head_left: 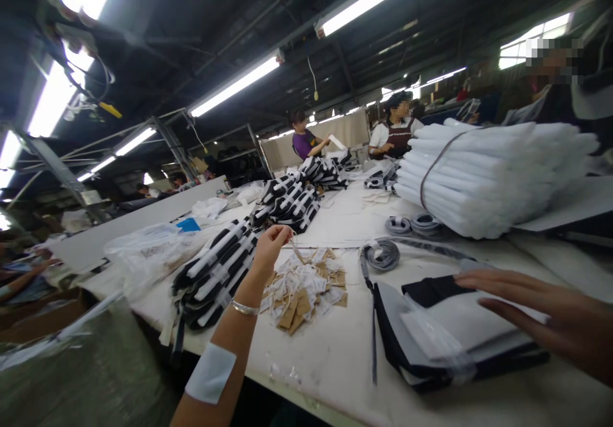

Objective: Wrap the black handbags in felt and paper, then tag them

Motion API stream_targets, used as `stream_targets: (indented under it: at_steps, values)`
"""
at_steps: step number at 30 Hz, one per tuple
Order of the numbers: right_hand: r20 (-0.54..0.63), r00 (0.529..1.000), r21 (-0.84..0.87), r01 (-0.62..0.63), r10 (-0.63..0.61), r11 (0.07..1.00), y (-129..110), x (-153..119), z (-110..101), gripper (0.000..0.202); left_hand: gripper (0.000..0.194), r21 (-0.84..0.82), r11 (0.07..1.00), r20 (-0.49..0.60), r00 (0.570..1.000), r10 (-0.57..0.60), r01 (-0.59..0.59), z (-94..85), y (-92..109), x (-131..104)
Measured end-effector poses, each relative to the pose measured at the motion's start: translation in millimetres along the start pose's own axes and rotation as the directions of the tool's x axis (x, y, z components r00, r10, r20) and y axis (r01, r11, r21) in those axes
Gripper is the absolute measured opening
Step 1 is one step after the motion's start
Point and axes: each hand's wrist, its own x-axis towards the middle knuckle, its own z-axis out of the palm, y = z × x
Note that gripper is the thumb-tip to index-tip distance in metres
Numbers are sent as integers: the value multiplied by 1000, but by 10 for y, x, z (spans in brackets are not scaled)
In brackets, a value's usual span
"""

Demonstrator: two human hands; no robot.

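My left hand (274, 247) is pinched on the thin string of a hang tag, raised just over a pile of brown and white hang tags (299, 306) with strings. On that wrist are a bracelet and a pale patch on the forearm. At the right, my right hand (536, 299) is open, its fingers stretched out over a folded black and white fabric piece (431, 331) with a clear plastic strip round it. Whether the fingertips touch the fabric, I cannot tell. A coiled grey strap (380, 254) lies just behind this piece.
Stacked black and white bundles (218, 274) lie left of the tags, with more behind. A plastic bag (148, 251) is at the left. A large strapped bundle of white rolls (479, 178) stands back right. Two people work across the table (330, 382).
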Motion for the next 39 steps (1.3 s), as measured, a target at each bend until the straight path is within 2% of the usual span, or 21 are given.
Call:
stream_targets:
  at_steps: [2, 4, 8, 12, 15, 17, 19, 22, 25, 29, 32, 35, 39]
  values:
    - [78, 988, 118, 124, -134, 985, -344, 239, 13, 31, 30, -44, 997, 15, 998, 57, -56, 78, 301, 15]
    - [109, 977, 211, 156, -182, 965, -674, 475, 68, 31, 36, -84, 993, 46, 995, 93, -88, 188, 596, -23]
    - [68, 991, 431, 78, -119, 899, -1195, 892, 255, 44, 39, -144, 984, 156, 979, 131, -109, 502, 1085, -264]
    - [93, 995, 698, -44, -29, 714, -1443, 1113, 385, 49, 33, -205, 972, 264, 950, 164, -111, 845, 1351, -604]
    - [125, 988, 755, -153, 89, 638, -1474, 1086, 331, 45, 29, -243, 964, 295, 938, 180, -109, 1037, 1419, -807]
    - [123, 976, 726, -211, 179, 654, -1439, 1011, 219, 42, 29, -269, 958, 303, 935, 182, -100, 1125, 1427, -895]
    - [76, 977, 673, -197, 198, 713, -1372, 934, 72, 39, 29, -298, 951, 312, 934, 176, -79, 1187, 1422, -952]
    - [-47, 986, 584, -101, 158, 806, -1263, 862, -154, 32, 32, -334, 942, 356, 922, 153, -28, 1255, 1421, -1007]
    - [-152, 984, 509, -4, 94, 861, -1215, 850, -327, 25, 39, -334, 942, 449, 883, 134, 27, 1329, 1465, -1050]
    - [-199, 980, 484, 105, -8, 869, -1257, 881, -452, 21, 44, -305, 951, 561, 816, 138, 49, 1454, 1590, -1082]
    - [-207, 978, 497, 129, -27, 858, -1282, 874, -491, 24, 39, -302, 953, 586, 795, 158, 34, 1540, 1682, -1075]
    - [-131, 990, 637, 45, 51, 769, -1241, 772, -471, 44, 36, -316, 948, 579, 799, 161, 38, 1592, 1740, -1076]
    - [107, 993, 854, -116, 47, 508, -1102, 495, -334, 66, 36, -347, 935, 564, 813, 144, 75, 1617, 1762, -1120]
